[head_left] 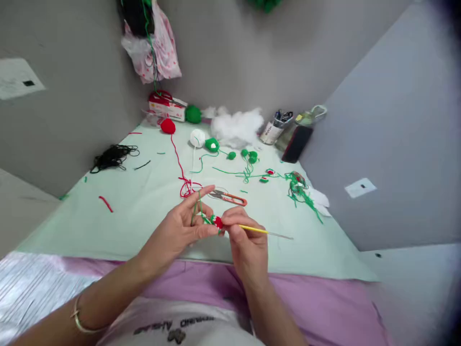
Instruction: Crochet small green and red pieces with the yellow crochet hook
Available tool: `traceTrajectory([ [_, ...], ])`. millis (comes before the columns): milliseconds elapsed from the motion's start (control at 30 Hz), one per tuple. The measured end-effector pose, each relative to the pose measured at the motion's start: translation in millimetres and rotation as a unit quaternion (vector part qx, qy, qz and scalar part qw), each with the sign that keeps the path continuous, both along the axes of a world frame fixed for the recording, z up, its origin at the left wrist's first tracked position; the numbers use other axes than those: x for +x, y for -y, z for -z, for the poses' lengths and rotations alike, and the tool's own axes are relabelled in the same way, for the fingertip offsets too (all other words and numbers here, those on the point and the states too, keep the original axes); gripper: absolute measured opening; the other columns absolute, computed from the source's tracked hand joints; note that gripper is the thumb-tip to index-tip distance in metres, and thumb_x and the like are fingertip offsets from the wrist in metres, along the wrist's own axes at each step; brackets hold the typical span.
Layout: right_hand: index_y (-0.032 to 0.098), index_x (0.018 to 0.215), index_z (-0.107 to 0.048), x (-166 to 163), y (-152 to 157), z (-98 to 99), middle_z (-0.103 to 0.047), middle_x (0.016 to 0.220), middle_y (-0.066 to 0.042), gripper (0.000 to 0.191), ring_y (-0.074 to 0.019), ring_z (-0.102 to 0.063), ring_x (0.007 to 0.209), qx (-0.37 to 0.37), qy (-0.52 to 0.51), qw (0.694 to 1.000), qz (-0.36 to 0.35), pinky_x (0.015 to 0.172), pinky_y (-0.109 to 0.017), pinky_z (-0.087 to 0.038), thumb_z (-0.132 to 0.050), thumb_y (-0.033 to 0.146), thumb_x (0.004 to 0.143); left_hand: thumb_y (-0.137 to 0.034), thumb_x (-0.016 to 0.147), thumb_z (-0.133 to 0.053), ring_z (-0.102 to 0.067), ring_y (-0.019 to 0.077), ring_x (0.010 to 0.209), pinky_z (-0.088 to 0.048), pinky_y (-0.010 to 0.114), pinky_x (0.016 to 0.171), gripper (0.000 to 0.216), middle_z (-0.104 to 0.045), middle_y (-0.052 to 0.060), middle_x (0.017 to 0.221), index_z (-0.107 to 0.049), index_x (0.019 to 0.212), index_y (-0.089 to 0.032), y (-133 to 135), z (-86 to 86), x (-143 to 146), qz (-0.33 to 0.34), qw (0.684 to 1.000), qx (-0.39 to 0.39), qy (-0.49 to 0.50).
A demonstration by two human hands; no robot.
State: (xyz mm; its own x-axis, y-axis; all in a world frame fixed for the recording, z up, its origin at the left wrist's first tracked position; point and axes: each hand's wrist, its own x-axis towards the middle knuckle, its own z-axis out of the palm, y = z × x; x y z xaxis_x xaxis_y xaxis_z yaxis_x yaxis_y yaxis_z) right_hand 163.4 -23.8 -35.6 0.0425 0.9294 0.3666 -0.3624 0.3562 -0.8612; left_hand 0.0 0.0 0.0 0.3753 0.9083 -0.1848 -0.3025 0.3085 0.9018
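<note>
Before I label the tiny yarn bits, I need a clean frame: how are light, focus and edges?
Head view: soft, even light, faint shadows on the table; walls bowed; dark blurry smear down the picture's right edge; left hand pinching the yarn piece and right hand gripping the hook fairly sharp.

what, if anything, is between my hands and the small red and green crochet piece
Nothing visible. The left hand pinches the crochet piece, green yarn over its fingers; the right hand holds the yellow hook against it. The orange snips lie on the table beyond, apart.
</note>
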Motion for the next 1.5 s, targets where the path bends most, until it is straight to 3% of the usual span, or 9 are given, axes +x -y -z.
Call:
traceTrajectory([
  [133, 0.028, 0.096, -0.083, -1, 2, -2.7, -0.066, 0.088, -0.001, 0.013, -0.0113, -0.062, 0.076, -0.017, -0.017, 1.000, 0.010, 0.071, -0.026, -0.051, -0.069, 0.029, 0.095, -0.027, 0.073, -0.091, -0.039, 0.0003, 0.050, -0.028, 0.015, 0.040, 0.095, -0.059, -0.004, 0.093, -0.044, 0.155, -0.031, -1, 2.6, 0, 0.061, 0.998, -0.008, 0.035],
  [367, 0.029, 0.094, -0.082, -2, 2, -6.0, -0.065, 0.086, -0.001, 0.013, -0.0111, -0.061, 0.071, -0.026, -0.044, 0.999, 0.009, 0.069, -0.028, -0.050, -0.070, 0.031, 0.095, -0.026, 0.089, -0.078, -0.030, -0.0005, 0.044, -0.023, 0.016, 0.046, 0.069, -0.049, -0.009, 0.068, -0.051, 0.152, -0.028, 2, 0.8, -1, 0.096, 0.989, -0.048, 0.098],
  [533, 0.027, 0.093, -0.082, -1, 2, -4.9, -0.065, 0.086, -0.001, 0.013, -0.0115, -0.061, 0.072, -0.024, -0.039, 0.999, 0.008, 0.068, -0.028, -0.050, -0.069, 0.029, 0.095, -0.019, 0.085, -0.077, -0.028, -0.0013, 0.046, -0.020, 0.017, 0.045, 0.064, -0.058, -0.004, 0.082, -0.058, 0.146, -0.031, 2, 3.9, 2, 0.102, 0.985, -0.076, 0.120],
  [733, 0.021, 0.083, -0.078, 14, -1, -12.7, -0.058, 0.077, -0.001, 0.021, -0.0106, -0.057, 0.068, -0.040, -0.046, 0.997, 0.036, 0.063, -0.025, -0.047, -0.066, 0.032, 0.097, -0.021, 0.083, -0.074, -0.024, -0.0011, 0.046, -0.016, 0.018, 0.044, 0.046, -0.049, -0.004, 0.081, -0.072, 0.129, -0.025, -1, 10.2, -3, 0.131, 0.980, -0.091, 0.122],
  [933, 0.021, 0.080, -0.075, 18, 1, -17.7, -0.054, 0.074, 0.000, 0.023, -0.0094, -0.052, 0.062, -0.118, -0.087, 0.989, -0.032, 0.056, -0.023, -0.042, -0.067, 0.035, 0.096, -0.021, 0.084, -0.072, -0.026, 0.0002, 0.046, -0.020, 0.018, 0.045, 0.038, -0.050, -0.003, 0.076, -0.074, 0.122, -0.022, -2, 12.1, 0, 0.132, 0.979, -0.101, 0.119],
  [1000, 0.024, 0.084, -0.078, 13, 3, -15.0, -0.058, 0.076, 0.000, 0.021, -0.0105, -0.053, 0.063, -0.080, -0.054, 0.995, -0.027, 0.056, -0.025, -0.042, -0.067, 0.037, 0.096, -0.020, 0.084, -0.073, -0.029, 0.0006, 0.047, -0.022, 0.018, 0.046, 0.036, -0.055, -0.002, 0.078, -0.074, 0.120, -0.023, 0, 11.6, 6, 0.119, 0.981, -0.096, 0.120],
  [1200, 0.029, 0.098, -0.081, 6, 3, -7.3, -0.077, 0.099, -0.004, 0.017, -0.0178, -0.066, 0.090, 0.048, 0.126, 0.982, 0.130, 0.071, -0.031, -0.049, -0.064, 0.028, 0.099, -0.025, 0.085, -0.079, -0.033, 0.0024, 0.048, -0.029, 0.018, 0.049, 0.025, -0.052, -0.006, 0.069, -0.076, 0.110, -0.023, 6, 11.6, 20, 0.101, 0.988, -0.050, 0.108],
  [1333, 0.031, 0.100, -0.080, 9, 1, -6.9, -0.078, 0.098, -0.002, 0.019, -0.0174, -0.070, 0.088, 0.050, 0.116, 0.984, 0.125, 0.070, -0.031, -0.053, -0.062, 0.024, 0.100, -0.025, 0.086, -0.078, -0.048, 0.0074, 0.061, -0.043, 0.021, 0.063, 0.026, -0.059, -0.004, 0.075, -0.077, 0.112, -0.024, 1, 12.2, 14, 0.061, 0.997, -0.017, 0.047],
  [1500, 0.031, 0.105, -0.079, 8, 5, -8.2, -0.078, 0.100, -0.003, 0.025, -0.0189, -0.071, 0.093, 0.092, 0.183, 0.964, 0.167, 0.077, -0.035, -0.057, -0.060, 0.017, 0.100, -0.031, 0.091, -0.073, -0.062, 0.0198, 0.108, -0.044, 0.030, 0.100, 0.032, -0.071, 0.003, 0.106, -0.075, 0.123, -0.026, -2, 6.4, 7, 0.019, 0.999, -0.007, 0.041],
])
